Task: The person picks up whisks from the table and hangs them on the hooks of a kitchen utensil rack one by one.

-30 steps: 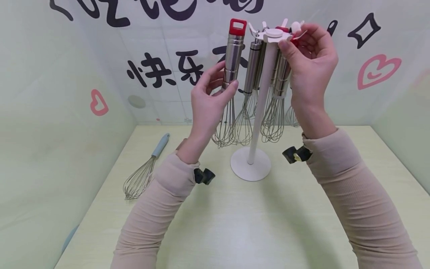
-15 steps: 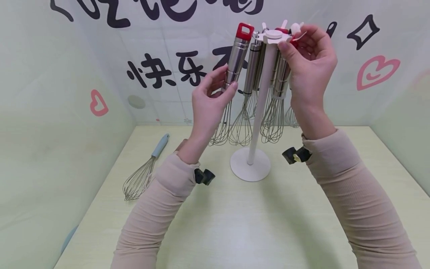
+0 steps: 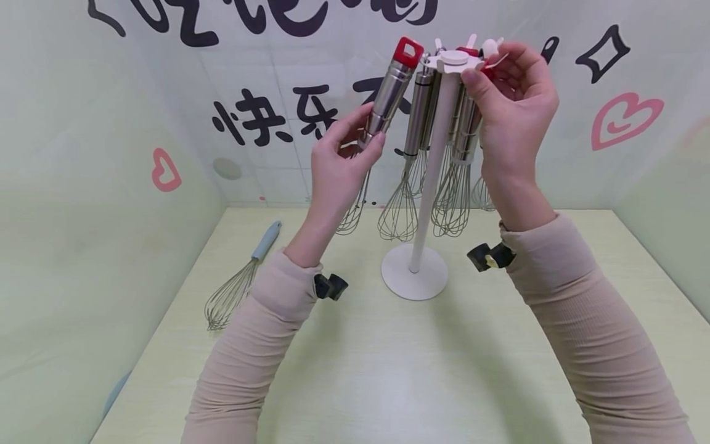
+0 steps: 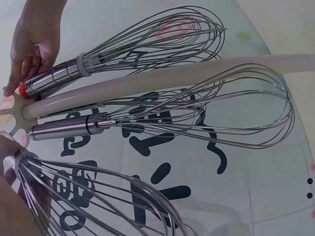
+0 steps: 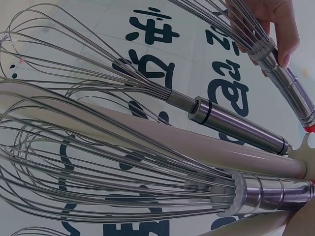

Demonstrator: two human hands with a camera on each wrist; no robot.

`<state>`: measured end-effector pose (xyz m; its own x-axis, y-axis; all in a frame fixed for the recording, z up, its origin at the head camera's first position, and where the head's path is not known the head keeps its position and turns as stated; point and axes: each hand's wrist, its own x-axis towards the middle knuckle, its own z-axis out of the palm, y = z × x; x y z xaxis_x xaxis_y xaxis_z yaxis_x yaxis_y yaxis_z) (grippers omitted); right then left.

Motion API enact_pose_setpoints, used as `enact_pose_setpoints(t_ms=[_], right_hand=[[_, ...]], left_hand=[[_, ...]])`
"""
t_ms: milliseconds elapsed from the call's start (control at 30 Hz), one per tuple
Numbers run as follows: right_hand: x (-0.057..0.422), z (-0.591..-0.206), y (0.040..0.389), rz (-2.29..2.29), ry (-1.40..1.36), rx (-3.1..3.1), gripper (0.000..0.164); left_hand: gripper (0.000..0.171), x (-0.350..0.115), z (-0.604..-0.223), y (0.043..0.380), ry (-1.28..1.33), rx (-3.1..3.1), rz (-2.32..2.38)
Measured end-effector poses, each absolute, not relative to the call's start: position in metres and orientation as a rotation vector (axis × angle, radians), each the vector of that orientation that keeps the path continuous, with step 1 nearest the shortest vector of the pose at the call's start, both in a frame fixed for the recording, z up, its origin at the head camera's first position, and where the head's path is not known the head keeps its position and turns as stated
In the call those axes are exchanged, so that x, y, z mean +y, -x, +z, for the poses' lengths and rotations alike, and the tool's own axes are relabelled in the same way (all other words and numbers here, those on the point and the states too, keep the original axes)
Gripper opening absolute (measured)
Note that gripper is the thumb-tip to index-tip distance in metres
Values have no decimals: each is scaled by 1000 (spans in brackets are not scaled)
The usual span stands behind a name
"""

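Observation:
My left hand [image 3: 339, 166] grips a whisk [image 3: 389, 92] by the lower part of its steel handle. The red hanging loop at its top leans right, close to the hooks of a white utensil stand [image 3: 453, 59]. My right hand [image 3: 518, 108] pinches the right side of the stand's top, thumb at the rim. Just under those fingers hangs another red-ended whisk [image 5: 275, 191]. A steel whisk with a black-ringed handle [image 3: 417, 117] hangs between the held whisk and the pole. In the left wrist view, the held whisk's wires fill the lower left corner.
More whisks hang behind the pole [image 3: 429, 185], partly hidden. The stand's round base [image 3: 413, 283] rests on the pale table [image 3: 399, 370]. A blue-handled whisk [image 3: 266, 240] lies on the table at left. A printed backdrop [image 3: 261, 179] stands behind everything.
The held whisk has tipped from nearly upright, its red loop moving right toward the stand. Its wires and my left hand have shifted a little left. My right hand stays in place.

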<state>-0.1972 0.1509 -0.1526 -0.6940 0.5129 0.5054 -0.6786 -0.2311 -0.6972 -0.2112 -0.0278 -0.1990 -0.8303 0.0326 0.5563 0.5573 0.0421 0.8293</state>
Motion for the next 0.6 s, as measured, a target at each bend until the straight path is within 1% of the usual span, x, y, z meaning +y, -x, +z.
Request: enact_pose_setpoints(t_ms=[600], right_hand=[[150,-153,197,1996,-226,-1225,30]], left_hand=[[42,-44,-187,217,702,-2062,-1639]])
